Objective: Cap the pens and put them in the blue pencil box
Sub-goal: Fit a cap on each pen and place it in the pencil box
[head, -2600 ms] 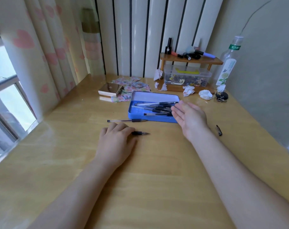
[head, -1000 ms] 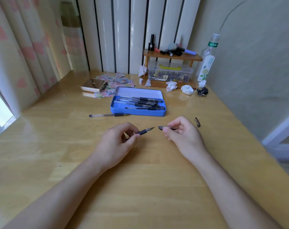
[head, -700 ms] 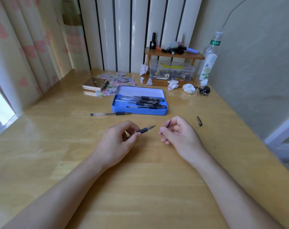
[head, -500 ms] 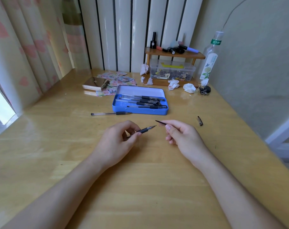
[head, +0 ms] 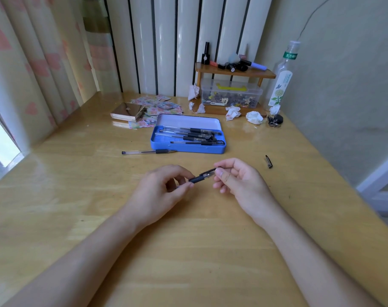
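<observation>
Done: several pens (head: pixel 188 135) already lying in blue pencil box (head: pixel 188 148), frame centre.
In hand: left hand (head: pixel 164 187) gripping pen (head: pixel 196 179); right hand (head: pixel 237 180) pinching cap (head: pixel 210 172) onto tip.
Left: loose pen (head: pixel 147 152) and spare cap (head: pixel 269 161) on worktop (head: pixel 188 251).

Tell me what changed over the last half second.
The right hand brought the cap leftward onto the tip of the pen held by the left hand. Unchanged: both grips, the blue pencil box, the loose pen and the spare cap.
</observation>
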